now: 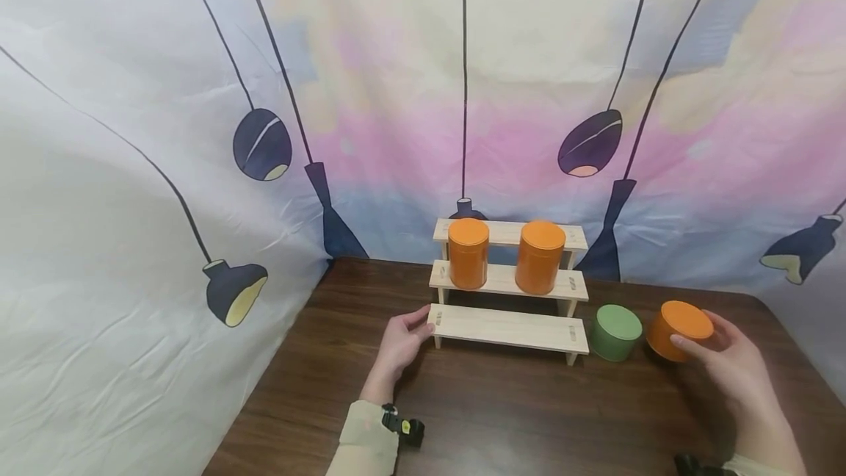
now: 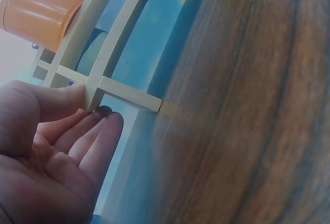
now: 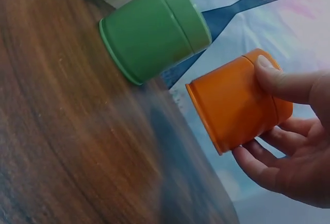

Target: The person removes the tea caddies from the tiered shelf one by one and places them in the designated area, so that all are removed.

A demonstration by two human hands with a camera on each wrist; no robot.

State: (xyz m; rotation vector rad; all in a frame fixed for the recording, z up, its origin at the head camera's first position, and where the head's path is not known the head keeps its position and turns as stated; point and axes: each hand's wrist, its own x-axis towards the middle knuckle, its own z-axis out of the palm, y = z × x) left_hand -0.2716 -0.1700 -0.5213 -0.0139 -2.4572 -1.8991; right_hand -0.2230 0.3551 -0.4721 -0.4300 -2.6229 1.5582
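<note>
A three-step wooden stand (image 1: 509, 325) stands on the table, with an orange tin (image 1: 468, 259) and a second orange tin (image 1: 540, 263) upright on its middle step. My left hand (image 1: 399, 344) pinches the left end of the lowest step; in the left wrist view, the thumb (image 2: 64, 100) lies against the board's end. In my right hand (image 1: 736, 362) is a third, shorter orange tin (image 3: 234, 103), gripped round its side with the thumb near the lid. It appears raised off the table. Beside it, a green tin (image 1: 616, 333) stands right of the stand.
The dark wood table (image 1: 515, 417) runs back to a printed cloth backdrop (image 1: 515, 123) with hanging lamps drawn on it. A pale cloth (image 1: 99, 278) hangs along the left side. The stand's top step (image 1: 505, 233) is close to the backdrop.
</note>
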